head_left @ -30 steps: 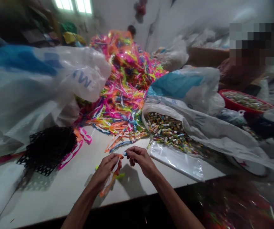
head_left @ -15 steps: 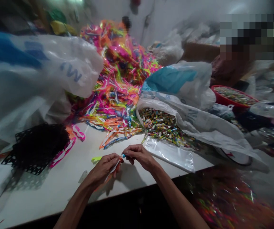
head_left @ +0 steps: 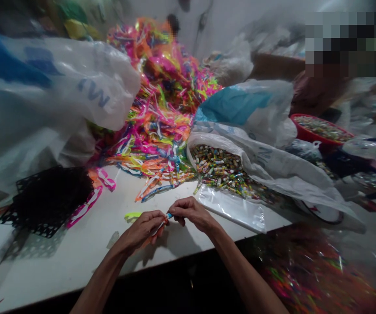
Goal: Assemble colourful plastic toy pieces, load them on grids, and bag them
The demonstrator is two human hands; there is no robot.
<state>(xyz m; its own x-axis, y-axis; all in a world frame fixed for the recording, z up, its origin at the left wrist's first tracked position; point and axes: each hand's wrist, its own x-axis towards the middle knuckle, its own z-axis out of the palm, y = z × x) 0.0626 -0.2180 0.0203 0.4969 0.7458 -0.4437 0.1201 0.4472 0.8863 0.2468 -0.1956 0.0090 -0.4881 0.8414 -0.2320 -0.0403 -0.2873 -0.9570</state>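
Observation:
My left hand (head_left: 144, 227) is closed around an orange-and-white plastic strip (head_left: 157, 229), most of it hidden by the fingers. Fingertips of my right hand (head_left: 192, 214) pinch a small blue-and-white cylindrical piece (head_left: 169, 215) at the strip's upper end. Both hands nearly touch, just above the white table (head_left: 86, 266) close to its front edge. Behind my left hand lies a yellow-green strip (head_left: 132, 216). Beyond the hands a large heap of pink, orange and yellow strips (head_left: 161, 126) spreads over the table.
A white sack (head_left: 214, 138) spills small printed cylinders (head_left: 220, 163) beside clear plastic sleeves (head_left: 232, 209). Black perforated sheets (head_left: 52, 200) lie left, below a big plastic bag (head_left: 86, 87). A red basin (head_left: 318, 126) and a person's sleeve (head_left: 315, 93) are at the right.
Both hands keep their hold on the strip and the small piece, with only slight finger movement. The view has shifted a little.

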